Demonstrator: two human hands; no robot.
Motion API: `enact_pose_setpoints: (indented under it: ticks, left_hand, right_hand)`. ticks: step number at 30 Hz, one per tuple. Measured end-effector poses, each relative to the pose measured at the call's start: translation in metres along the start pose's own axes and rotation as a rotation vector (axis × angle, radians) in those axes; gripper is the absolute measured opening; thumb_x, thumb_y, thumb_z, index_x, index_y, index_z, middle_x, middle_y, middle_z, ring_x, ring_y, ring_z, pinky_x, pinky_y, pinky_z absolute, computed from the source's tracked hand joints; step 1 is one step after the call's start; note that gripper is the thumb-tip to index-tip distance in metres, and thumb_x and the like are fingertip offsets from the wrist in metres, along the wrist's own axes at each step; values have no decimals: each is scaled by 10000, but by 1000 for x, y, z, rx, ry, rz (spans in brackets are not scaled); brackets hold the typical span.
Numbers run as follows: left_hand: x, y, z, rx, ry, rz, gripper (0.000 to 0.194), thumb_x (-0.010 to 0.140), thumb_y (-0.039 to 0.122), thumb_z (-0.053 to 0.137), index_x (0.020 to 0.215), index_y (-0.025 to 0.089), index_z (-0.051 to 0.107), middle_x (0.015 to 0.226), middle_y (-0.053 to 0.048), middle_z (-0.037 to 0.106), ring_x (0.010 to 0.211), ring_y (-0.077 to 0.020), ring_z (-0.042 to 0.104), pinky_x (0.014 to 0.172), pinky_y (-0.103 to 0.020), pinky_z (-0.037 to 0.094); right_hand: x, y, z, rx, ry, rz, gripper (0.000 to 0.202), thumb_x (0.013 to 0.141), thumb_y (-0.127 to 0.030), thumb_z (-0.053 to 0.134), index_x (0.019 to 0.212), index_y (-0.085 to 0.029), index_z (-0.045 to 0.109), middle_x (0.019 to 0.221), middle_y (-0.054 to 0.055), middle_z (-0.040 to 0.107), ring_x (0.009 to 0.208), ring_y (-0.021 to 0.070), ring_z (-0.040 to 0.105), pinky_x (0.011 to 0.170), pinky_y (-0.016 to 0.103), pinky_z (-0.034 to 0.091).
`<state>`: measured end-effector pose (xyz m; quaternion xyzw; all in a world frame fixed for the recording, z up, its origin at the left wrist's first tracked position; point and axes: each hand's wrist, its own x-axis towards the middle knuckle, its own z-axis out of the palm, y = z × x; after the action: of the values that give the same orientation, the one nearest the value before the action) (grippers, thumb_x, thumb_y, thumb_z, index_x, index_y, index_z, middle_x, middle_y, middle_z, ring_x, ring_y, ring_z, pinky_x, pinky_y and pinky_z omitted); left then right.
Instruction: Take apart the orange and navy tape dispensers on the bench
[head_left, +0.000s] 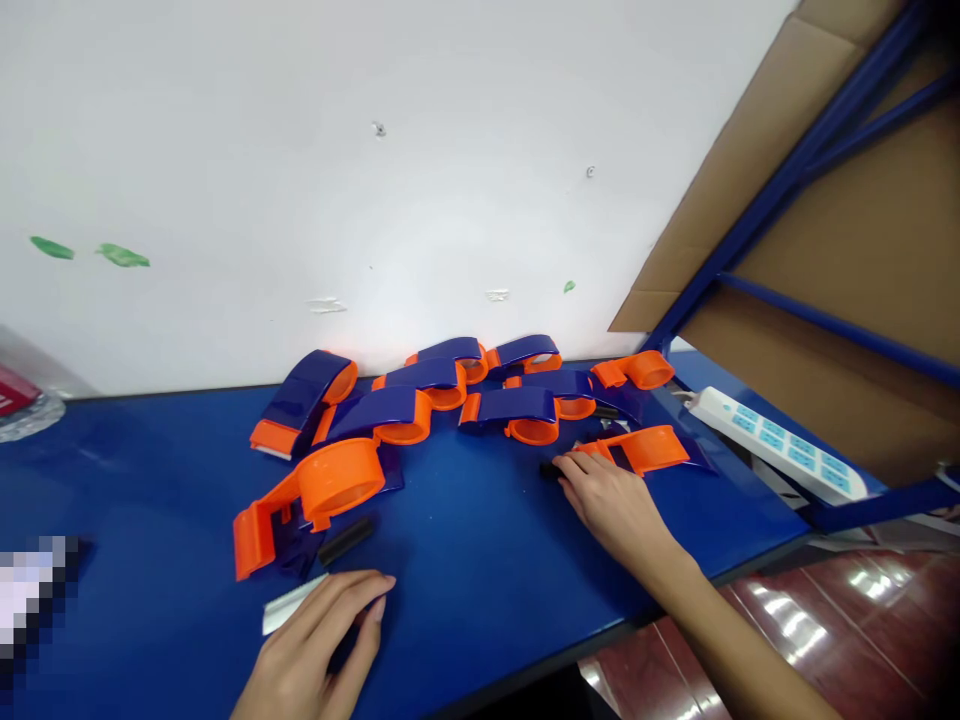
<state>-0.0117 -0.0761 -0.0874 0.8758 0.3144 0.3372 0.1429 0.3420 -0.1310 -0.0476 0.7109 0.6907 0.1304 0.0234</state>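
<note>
My left hand (322, 640) rests at the front of the blue table, thumb apart from the curved fingers, with nothing seen in it. Just beyond it lie a silvery metal strip (292, 603), which looks like a serrated blade, and a black roller (345, 540). Behind these is an orange tape dispenser frame (341, 480) beside a dark blue cover part. Farther right, my right hand (611, 505) has its fingers closed on a black roller (551, 469), mostly hidden by the fingertips. An orange dispenser frame (652, 450) lies against that hand's far side.
Several blue-and-orange tape dispensers (390, 410) stand along the white wall (450, 200). At right are a white power strip (780, 445) and a blue metal frame (840, 370) with cardboard. The table (465, 560) ends above a red tiled floor (840, 620).
</note>
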Motion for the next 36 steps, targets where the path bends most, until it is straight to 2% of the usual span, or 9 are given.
enact_pose_setpoints:
  ticks: [5,8,11,16,22,27,30,33,36]
  left_hand:
    - [0,-2,2,3,30,-4,180,978,312,573,1114,254,677,1040,-30,761,902,-183,762,840,-247,638]
    - [-1,-4,3,10,25,-2,180,969,324,593,1104,245,683,1037,-28,762,895,-179,765,854,-235,631]
    - [0,-4,4,9,19,7,179,970,314,596,1108,234,677,1040,-28,756,901,-166,761,869,-214,616]
    - [5,8,0,2,51,12,153,990,272,563,1089,225,670,1007,-34,749,881,-150,752,831,-197,606]
    - [9,17,-5,-17,73,-26,154,988,206,549,1076,234,673,980,-27,743,876,-139,739,808,-199,591]
    - [7,21,-5,-84,75,-77,189,966,136,567,1090,236,668,989,-26,737,891,-141,725,814,-218,579]
    - [8,21,-14,-127,131,-141,169,966,132,566,1052,235,669,969,-20,737,861,-139,718,757,-216,570]
    - [18,12,-43,-99,169,-248,128,975,199,572,1039,236,677,991,-26,739,826,-150,705,700,-239,558]
    - [43,-8,-82,-36,109,-387,195,976,347,586,1114,244,678,1083,-39,744,910,-199,705,734,-294,568]
  right_hand:
    - [-3,9,9,-21,52,30,252,987,-119,478,1103,-194,689,1090,120,752,961,271,697,651,313,560]
    - [-6,16,12,-8,90,19,265,972,-154,526,1182,-169,687,1165,125,733,1017,281,674,775,360,583]
    - [-7,28,10,8,131,2,343,970,-287,584,1280,-163,659,1297,137,675,1145,309,617,964,442,534]
    - [-3,46,15,-5,170,-29,564,956,-564,574,1367,-180,625,1401,169,608,1332,420,478,1074,610,399]
    - [2,58,40,-28,205,-123,409,1000,-455,552,1251,-166,695,1239,169,705,1194,404,597,1075,669,340]
    - [0,68,42,15,323,-178,449,1013,-481,510,1227,-122,676,1188,185,714,1155,417,613,1041,692,359]
    - [-1,57,32,113,459,-236,307,985,-404,600,1148,-154,671,1077,141,735,1038,340,663,957,558,477]
    - [4,26,10,327,576,-330,197,944,-230,673,1133,-182,642,984,96,718,878,238,682,803,388,550]
    - [24,-19,-20,509,479,-401,327,970,-201,623,1293,-208,572,1159,107,678,995,222,689,832,350,577]
